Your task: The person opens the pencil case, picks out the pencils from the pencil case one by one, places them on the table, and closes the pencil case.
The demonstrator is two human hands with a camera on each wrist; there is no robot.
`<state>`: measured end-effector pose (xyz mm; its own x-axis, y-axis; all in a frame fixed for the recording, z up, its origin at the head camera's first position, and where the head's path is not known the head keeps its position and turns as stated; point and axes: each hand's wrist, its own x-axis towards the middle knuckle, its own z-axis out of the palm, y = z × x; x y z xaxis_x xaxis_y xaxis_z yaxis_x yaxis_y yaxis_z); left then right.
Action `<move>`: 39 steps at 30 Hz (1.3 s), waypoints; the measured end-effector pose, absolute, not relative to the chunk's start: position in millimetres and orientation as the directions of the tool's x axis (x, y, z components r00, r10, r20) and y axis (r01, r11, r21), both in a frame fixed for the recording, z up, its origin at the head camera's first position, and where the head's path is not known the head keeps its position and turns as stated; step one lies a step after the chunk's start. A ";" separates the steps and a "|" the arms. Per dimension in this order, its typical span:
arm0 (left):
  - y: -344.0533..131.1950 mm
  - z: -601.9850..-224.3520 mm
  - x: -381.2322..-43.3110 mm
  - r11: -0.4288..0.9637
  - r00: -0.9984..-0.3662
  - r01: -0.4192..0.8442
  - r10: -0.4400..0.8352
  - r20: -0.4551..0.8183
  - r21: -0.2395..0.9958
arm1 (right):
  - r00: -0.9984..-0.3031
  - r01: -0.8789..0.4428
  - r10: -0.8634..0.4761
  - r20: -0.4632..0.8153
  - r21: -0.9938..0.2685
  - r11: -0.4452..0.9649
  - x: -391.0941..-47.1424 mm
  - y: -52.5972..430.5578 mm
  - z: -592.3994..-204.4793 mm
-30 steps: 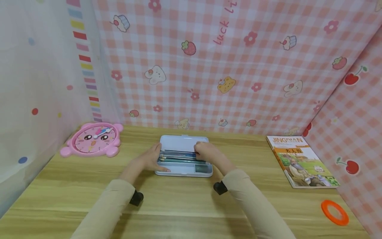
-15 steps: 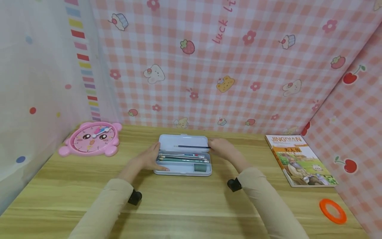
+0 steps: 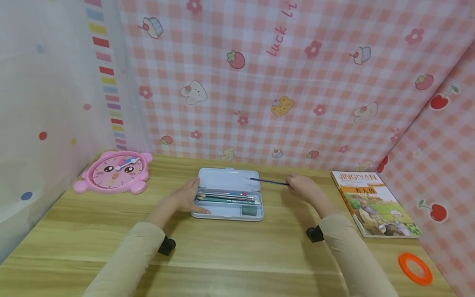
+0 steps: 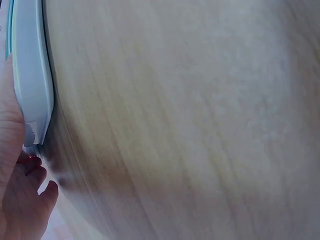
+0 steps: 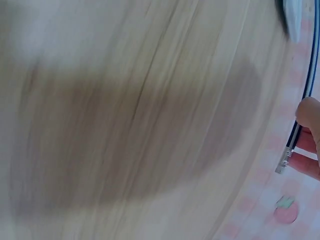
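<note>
A white pencil case (image 3: 217, 215) lies open on the table, its lid (image 3: 226, 180) folded back. Several pencils (image 3: 226, 198) and a green eraser (image 3: 248, 210) are inside. My left hand (image 3: 184, 199) grips the case's left end, thumb along the front corner; the left wrist view shows the thumb against the case wall (image 4: 34, 70) and fingers curled by its end. To the right of the case, my right hand (image 3: 302, 187) pinches a dark blue pencil (image 3: 269, 181) near its eraser end, the point towards the lid. Silver ferrule (image 5: 283, 161) sticks out past the fingers in the right wrist view.
A pink toy clock (image 3: 115, 172) lies at the back left. On the right are a magazine (image 3: 375, 204) and an orange ring (image 3: 415, 269). Checked cloth (image 3: 252, 82) hangs behind the wooden table (image 3: 230, 255).
My right hand has drawn the dark blue pencil out of the case and moved right with it. The left hand has stayed on the case's left end.
</note>
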<state>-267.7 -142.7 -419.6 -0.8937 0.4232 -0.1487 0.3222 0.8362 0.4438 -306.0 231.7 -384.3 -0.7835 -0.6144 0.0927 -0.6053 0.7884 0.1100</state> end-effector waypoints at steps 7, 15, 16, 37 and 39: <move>-143.7 -420.5 -268.0 0.835 -0.891 0.326 0.428 -0.151 0.444 | -0.821 -0.555 -0.560 0.107 0.079 0.828 -309.9 253.8 -391.2; -145.1 -422.6 -268.0 0.835 -0.894 0.322 0.424 -0.148 0.445 | -0.851 -0.518 -0.524 0.043 0.094 0.850 -317.5 269.4 -396.9; -145.2 -422.5 -267.8 0.834 -0.894 0.319 0.422 -0.149 0.449 | -0.854 -0.514 -0.519 0.032 0.099 0.852 -319.1 270.5 -397.3; -145.4 -418.2 -266.5 0.840 -0.891 0.330 0.428 -0.152 0.430 | -0.860 -0.510 -0.508 -0.058 0.147 0.847 -343.4 274.2 -409.8; -145.6 -419.2 -266.6 0.843 -0.894 0.326 0.423 -0.152 0.427 | -0.856 -0.516 -0.515 -0.048 0.150 0.843 -345.2 273.7 -411.4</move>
